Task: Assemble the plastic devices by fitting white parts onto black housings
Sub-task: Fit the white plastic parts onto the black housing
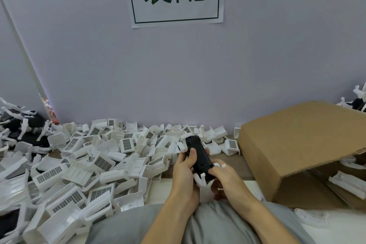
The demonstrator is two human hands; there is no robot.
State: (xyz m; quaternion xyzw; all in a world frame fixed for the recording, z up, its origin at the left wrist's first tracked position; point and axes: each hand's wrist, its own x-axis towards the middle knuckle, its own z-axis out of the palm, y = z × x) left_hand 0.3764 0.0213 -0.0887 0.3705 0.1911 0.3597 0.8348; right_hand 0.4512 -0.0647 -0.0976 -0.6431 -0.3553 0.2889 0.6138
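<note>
Centre frame: my left hand [185, 166] grips the black housing [199, 156], thumb across its face to steady it. My right hand [221, 176] pinches the white part [200, 180] at its lower end, probably seating it. Loose white parts [95, 156] heaped at left within reach.

The left hand [185, 166] hides the black housing's [199, 156] left side.

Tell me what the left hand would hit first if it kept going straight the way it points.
Probably the pile of white parts just beyond the black housing that the left hand holds; depth is unclear.
</note>
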